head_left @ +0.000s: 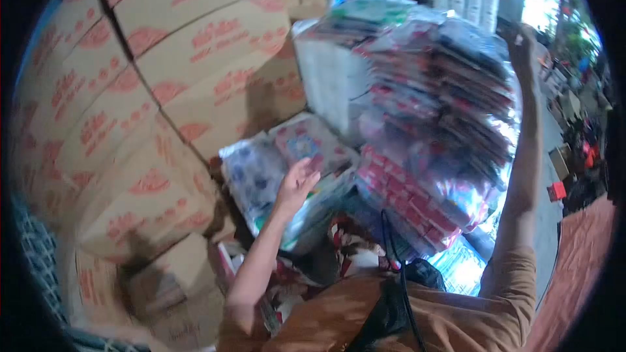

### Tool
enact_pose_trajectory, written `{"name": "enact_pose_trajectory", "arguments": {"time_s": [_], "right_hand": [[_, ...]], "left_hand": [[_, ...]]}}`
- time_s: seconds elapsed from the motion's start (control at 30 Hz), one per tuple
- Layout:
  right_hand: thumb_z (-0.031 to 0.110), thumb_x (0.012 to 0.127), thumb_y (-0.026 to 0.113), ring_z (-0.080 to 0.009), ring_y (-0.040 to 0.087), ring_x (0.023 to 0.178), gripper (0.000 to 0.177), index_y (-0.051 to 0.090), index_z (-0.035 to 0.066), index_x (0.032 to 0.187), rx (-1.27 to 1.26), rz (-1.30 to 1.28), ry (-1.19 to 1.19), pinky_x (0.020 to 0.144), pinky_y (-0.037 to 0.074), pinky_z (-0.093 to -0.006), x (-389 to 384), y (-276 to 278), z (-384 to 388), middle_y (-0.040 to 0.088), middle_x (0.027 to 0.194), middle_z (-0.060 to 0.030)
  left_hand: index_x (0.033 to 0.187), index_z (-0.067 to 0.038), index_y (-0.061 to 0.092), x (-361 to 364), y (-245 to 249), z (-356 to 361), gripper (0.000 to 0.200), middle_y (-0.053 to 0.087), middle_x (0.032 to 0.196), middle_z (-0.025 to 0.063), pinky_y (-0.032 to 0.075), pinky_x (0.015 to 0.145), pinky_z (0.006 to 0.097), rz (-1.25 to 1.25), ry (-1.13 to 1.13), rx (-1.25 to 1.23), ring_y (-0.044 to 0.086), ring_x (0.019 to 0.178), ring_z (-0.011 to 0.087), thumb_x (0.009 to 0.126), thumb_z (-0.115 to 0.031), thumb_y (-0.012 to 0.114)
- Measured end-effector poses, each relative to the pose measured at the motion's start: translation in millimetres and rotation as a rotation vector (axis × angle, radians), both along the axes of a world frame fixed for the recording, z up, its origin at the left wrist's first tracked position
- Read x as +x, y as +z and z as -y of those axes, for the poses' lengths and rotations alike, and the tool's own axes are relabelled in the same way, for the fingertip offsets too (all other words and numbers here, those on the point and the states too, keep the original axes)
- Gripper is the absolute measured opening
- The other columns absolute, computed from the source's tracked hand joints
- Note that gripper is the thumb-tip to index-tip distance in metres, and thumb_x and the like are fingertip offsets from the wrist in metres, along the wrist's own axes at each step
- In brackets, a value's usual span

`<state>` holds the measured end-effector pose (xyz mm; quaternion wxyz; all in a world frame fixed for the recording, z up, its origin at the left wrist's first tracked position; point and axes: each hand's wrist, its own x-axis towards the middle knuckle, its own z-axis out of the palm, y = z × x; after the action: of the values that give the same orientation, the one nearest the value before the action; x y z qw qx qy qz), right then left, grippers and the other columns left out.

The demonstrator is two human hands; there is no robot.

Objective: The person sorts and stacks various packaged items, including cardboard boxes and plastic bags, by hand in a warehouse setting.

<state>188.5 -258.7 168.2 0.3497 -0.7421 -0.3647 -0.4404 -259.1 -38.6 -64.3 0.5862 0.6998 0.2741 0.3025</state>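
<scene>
My left hand (300, 186) hangs over folded, plastic-wrapped textiles, with its fingers apart and nothing in it. Beneath it lie a patterned pack with a floral print (303, 140) and a white-and-blue pack (251, 173). My right hand (520, 39) is raised at the upper right, beside a tall stack of plastic-wrapped packs (443, 91); its fingers are blurred and what they hold, if anything, cannot be made out. Red-and-white packs (411, 199) form the lower part of that stack.
Brown cartons with red print (215, 39) are piled high on the left. A smaller carton (176, 287) sits low at the left. White bundles (332, 78) stand behind the packs. A box of white packages (466, 0) is at the top right. Orange cloth (580, 254) lies at the right.
</scene>
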Motion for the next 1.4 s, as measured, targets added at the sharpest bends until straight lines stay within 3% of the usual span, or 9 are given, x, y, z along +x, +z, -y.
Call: {"name": "enact_pose_trajectory", "arguments": {"time_s": [0.03, 0.13, 0.23, 0.27, 0.5, 0.87, 1.03, 1.1, 1.4], "right_hand": [[0.029, 0.081, 0.052, -0.0251, 0.06, 0.081, 0.036, 0.051, 0.008, 0.11, 0.144, 0.275, 0.016, 0.069, 0.047, -0.0335, -48.0, -2.2, -8.6, 0.06, 0.096, -0.0133], [0.004, 0.08, 0.052, -0.0181, 0.056, 0.092, 0.024, 0.055, 0.004, 0.103, 0.18, -0.195, 0.565, 0.076, 0.044, -0.0249, -143.1, -42.8, -40.0, 0.058, 0.1, -0.0117], [0.006, 0.074, 0.057, -0.024, 0.053, 0.098, 0.03, 0.054, 0.003, 0.104, -0.107, -0.047, 0.705, 0.082, 0.042, -0.0301, -211.2, -110.0, -94.2, 0.054, 0.107, -0.0149], [0.008, 0.071, 0.06, -0.0276, 0.051, 0.101, 0.034, 0.053, 0.002, 0.104, -0.211, -0.122, 0.753, 0.085, 0.04, -0.034, -230.1, -136.1, -113.8, 0.054, 0.107, -0.0164], [0.022, 0.071, 0.058, -0.0375, 0.028, 0.118, 0.06, 0.035, 0.005, 0.123, -0.867, -0.097, 0.877, 0.093, 0.03, -0.0459, -246.4, -370.2, -268.8, 0.032, 0.127, -0.0183], [0.016, 0.074, 0.049, -0.0302, 0.04, 0.103, 0.042, 0.041, 0.011, 0.115, -0.808, 0.148, 0.657, 0.078, 0.034, -0.0496, -255.5, -423.1, -295.3, 0.042, 0.112, -0.0115], [0.014, 0.073, 0.05, -0.0272, 0.047, 0.093, 0.039, 0.047, 0.011, 0.111, -0.86, 0.209, 0.702, 0.075, 0.036, -0.0451, -247.1, -416.0, -297.0, 0.047, 0.106, -0.0092], [0.016, 0.072, 0.051, -0.0309, 0.053, 0.089, 0.026, 0.054, 0.009, 0.098, -1.114, -0.088, 0.837, 0.074, 0.042, -0.0428, -244.0, -399.1, -300.4, 0.055, 0.097, -0.0102], [0.011, 0.069, 0.053, -0.034, 0.058, 0.071, 0.021, 0.057, 0.004, 0.088, -0.986, -0.521, 0.927, 0.063, 0.046, -0.0418, -243.3, -348.2, -304.6, 0.058, 0.079, -0.0192]], "left_hand": [[0.12, -0.003, 0.039, -6.8, -18.1, -11.1, 0.047, 0.051, 0.109, 0.0121, 0.04, 0.08, 0.0285, -0.122, 0.035, 0.178, 0.052, 0.094, 0.02, 0.08, -0.021, 0.057], [0.124, -0.003, 0.034, -36.3, -75.1, -50.1, 0.07, 0.038, 0.123, 0.0232, 0.033, 0.093, 0.0401, -0.553, 0.24, 0.578, 0.035, 0.116, 0.0344, 0.068, -0.03, 0.067], [0.128, -0.009, 0.029, -59.4, -91.0, -63.2, 0.082, 0.025, 0.129, 0.0273, 0.023, 0.098, 0.0442, -0.944, 0.334, 0.7, 0.021, 0.122, 0.0408, 0.063, -0.038, 0.068], [0.132, -0.017, 0.021, -60.8, -80.1, -64.0, 0.096, 0.01, 0.134, 0.0285, 0.016, 0.098, 0.0519, -1.01, 0.328, 0.445, 0.007, 0.124, 0.0453, 0.055, -0.043, 0.072], [0.133, -0.029, 0.013, -89.3, -147.7, -121.5, 0.115, 0.004, 0.137, 0.0232, 0.02, 0.094, 0.0565, -1.155, 0.328, 0.466, 0.004, 0.124, 0.0467, 0.04, -0.036, 0.08], [0.13, -0.034, 0.022, -88.7, -162.7, -127.2, 0.089, 0.015, 0.136, 0.0197, 0.026, 0.095, 0.049, -1.34, 0.259, 0.4, 0.019, 0.121, 0.0456, 0.058, -0.015, 0.071], [0.127, -0.034, 0.028, -89.3, -173.4, -125.8, 0.055, 0.016, 0.134, 0.0206, 0.025, 0.093, 0.0503, -1.27, 0.302, 0.465, 0.024, 0.118, 0.0459, 0.078, -0.017, 0.046], [0.127, -0.034, 0.028, -88.7, -179.8, -129.3, 0.051, 0.016, 0.134, 0.021, 0.025, 0.093, 0.0504, -1.281, 0.306, 0.47, 0.024, 0.118, 0.0458, 0.081, -0.017, 0.041], [0.129, -0.034, 0.026, -90.1, -181.9, -130.8, 0.049, 0.011, 0.137, 0.0218, 0.019, 0.096, 0.0513, -1.238, 0.289, 0.411, 0.019, 0.12, 0.0475, 0.083, -0.022, 0.038]]}}
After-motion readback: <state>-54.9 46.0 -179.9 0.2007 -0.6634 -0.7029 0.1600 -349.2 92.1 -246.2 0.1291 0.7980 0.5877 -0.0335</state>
